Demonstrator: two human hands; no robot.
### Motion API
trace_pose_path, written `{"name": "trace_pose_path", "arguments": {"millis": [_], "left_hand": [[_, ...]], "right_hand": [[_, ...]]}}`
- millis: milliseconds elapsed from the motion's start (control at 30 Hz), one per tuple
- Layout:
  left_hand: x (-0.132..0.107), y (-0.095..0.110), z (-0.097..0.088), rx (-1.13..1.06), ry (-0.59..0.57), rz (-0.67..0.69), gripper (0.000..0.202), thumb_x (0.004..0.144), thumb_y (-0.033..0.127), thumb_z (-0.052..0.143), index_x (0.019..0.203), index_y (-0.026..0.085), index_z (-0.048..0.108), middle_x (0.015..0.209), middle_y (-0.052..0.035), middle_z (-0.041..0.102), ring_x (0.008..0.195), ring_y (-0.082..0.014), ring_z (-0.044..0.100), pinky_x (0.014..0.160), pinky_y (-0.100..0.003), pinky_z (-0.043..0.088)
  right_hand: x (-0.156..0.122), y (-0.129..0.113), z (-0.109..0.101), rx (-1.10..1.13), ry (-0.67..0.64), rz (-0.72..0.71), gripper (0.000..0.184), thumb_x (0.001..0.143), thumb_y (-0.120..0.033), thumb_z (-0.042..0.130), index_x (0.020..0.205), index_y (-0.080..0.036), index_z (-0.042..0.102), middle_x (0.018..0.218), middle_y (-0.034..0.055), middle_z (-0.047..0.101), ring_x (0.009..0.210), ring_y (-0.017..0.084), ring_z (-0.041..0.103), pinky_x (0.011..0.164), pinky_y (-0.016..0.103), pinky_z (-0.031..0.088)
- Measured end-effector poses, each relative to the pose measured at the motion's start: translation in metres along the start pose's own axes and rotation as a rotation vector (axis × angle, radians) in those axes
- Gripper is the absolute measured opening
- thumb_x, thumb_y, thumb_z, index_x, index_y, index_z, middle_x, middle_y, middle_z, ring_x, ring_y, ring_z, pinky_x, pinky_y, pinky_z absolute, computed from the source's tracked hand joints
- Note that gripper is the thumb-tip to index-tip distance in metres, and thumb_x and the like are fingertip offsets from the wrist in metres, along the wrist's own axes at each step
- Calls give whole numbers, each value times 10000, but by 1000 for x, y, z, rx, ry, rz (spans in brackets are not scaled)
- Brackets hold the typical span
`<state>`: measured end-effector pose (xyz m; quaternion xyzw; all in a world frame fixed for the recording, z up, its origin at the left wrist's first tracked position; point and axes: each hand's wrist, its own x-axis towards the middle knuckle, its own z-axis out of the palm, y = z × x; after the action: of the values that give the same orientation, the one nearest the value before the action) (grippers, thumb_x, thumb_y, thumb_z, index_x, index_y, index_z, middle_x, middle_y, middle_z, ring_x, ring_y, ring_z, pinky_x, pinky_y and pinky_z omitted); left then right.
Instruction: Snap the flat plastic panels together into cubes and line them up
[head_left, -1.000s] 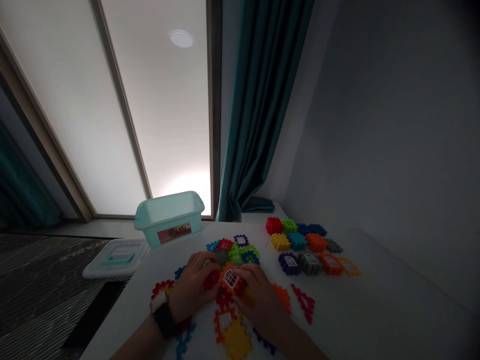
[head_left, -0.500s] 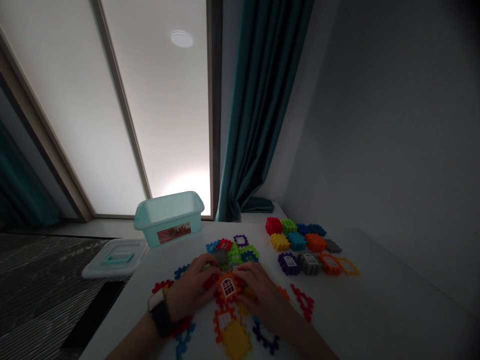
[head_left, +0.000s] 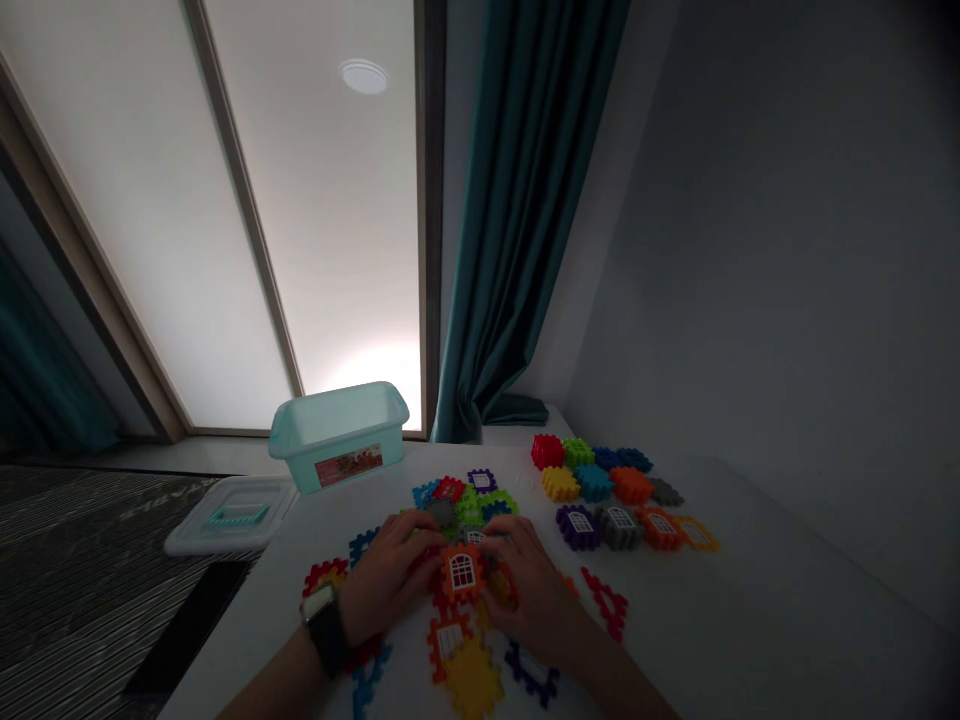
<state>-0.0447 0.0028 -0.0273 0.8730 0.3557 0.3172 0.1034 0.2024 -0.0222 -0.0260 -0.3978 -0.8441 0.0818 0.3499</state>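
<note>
The left hand (head_left: 388,580), a dark-banded watch (head_left: 321,610) on its wrist, has its fingers curled at the left edge of an orange window piece (head_left: 463,572); whether they grip that piece or the red one beside it, I cannot tell. The right hand (head_left: 534,595) is closed on the orange window piece's right edge, fingertips above and thumb below. That piece stands between the two hands, its white arched window facing the camera; a second ago it leaned to one side, and now it looks nearly straight. A grey window piece (head_left: 474,538) shows just behind it, where a second ago it was hidden. Nearer the camera lie an orange shutter piece (head_left: 448,640) and a yellow piece (head_left: 474,682), unchanged. A purple frame piece (head_left: 541,688) by the right forearm, mostly covered a second ago, shows more fully. Past the right hand lies a red triangular piece (head_left: 615,604). Farther right, rows of stacked pieces (head_left: 595,484) in several colours remain as they were on the white table (head_left: 750,600). The pale green tub (head_left: 300,468) and, left of it, the clear lid (head_left: 184,535) have also stayed put.
</note>
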Motion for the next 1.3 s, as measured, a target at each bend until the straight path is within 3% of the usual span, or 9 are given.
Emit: {"name": "trace_pose_path", "arguments": {"millis": [100,167,267,400,700,867,1000,1100,1300], "left_hand": [[0,1,3,24,22,-7,240,928,328,582,1147,244,632,1157,-94,626,1036,-260,598,912,-409,529],[0,1,5,58,25,1,411,801,384,739,1167,239,620,1174,-98,619,1051,-288,588,914,-438,523],[0,3,4,108,37,10,511,697,336,831,1152,235,621,1156,-93,621,1041,-298,588,902,-453,520],[3,9,-2,144,67,0,455,723,267,807,1139,239,625,1155,-90,621,1053,-293,586,914,-448,514],[3,13,-4,110,60,-15,456,713,282,823,1126,231,636,1152,-89,627,1058,-293,585,923,-442,514],[5,16,-10,-100,39,-59,363,797,318,749,1122,212,630,1179,-103,582,1079,-270,578,945,-405,511],[7,18,-13,-323,-44,-89,254,879,385,652,1059,207,641,1164,-100,552,1076,-251,566,949,-383,497],[8,17,-12,-414,-88,-131,252,936,434,561,957,206,665,1095,-84,563,1021,-238,568,922,-381,489],[10,12,-7,-511,-60,-234,298,957,424,537,822,189,659,1040,-72,573,930,-210,568,852,-348,480]], "right_hand": [[0,1,1,-15,39,1,399,758,-92,620,1120,-238,535,1188,100,556,1184,295,541,978,474,534],[0,1,2,-22,63,-3,402,755,-93,617,1119,-237,530,1185,99,553,1179,296,542,970,478,538],[0,-2,1,-31,96,-9,400,763,-101,613,1126,-243,524,1177,97,551,1177,299,542,953,481,547],[1,-7,0,-37,131,-9,390,764,-91,605,1116,-233,520,1146,100,551,1175,298,539,964,479,540],[1,-8,2,-78,154,-31,351,788,-97,619,1110,-215,545,1118,104,577,1168,293,549,969,464,538],[1,-1,-2,-119,139,-134,294,905,-171,602,1188,-230,552,1202,104,592,1184,279,542,996,474,512],[0,-1,-3,-94,170,-181,175,957,-151,535,1089,-250,594,1175,85,613,1176,256,550,980,435,513],[-1,-5,1,11,173,-99,112,971,-172,511,984,-245,595,1126,79,614,1139,244,570,953,408,525],[2,-14,9,305,53,337,174,951,-315,542,802,-229,572,1092,74,577,1075,236,604,883,364,556]]}}
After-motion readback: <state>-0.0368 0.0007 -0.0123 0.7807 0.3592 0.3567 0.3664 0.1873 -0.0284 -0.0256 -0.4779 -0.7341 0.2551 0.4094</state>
